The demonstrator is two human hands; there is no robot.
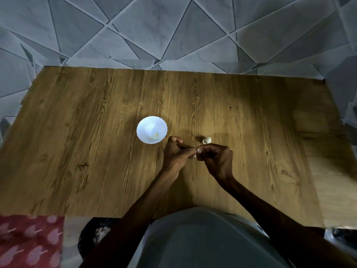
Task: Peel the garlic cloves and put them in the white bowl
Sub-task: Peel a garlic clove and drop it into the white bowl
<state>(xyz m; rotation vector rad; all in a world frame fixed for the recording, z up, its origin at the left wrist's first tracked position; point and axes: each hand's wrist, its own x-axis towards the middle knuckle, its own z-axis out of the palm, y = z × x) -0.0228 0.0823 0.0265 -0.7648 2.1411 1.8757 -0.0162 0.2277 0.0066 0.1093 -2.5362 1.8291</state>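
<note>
Counter: brown wood-grain counter (96, 132).
Bowl: round white scallop-edged bowl (145, 124), yellowish bits (156, 135) inside.
Hands: left hand (176, 154) and right hand (216, 158) fingers pinched one pale garlic clove (195, 155) beside bowl.
Loose: papery cloves (206, 140) nearby.

I see both hands meeting over the middle of the table (77, 132). The left hand (176, 154) and right hand (217, 159) pinch a small pale clove (195, 154) between their fingertips. The bowl (151, 122) stands at ten o'clock from them, near the left hand, with yellowish bits (156, 135) inside. More garlic (206, 140) lies at one o'clock, just beside the right hand.
</note>
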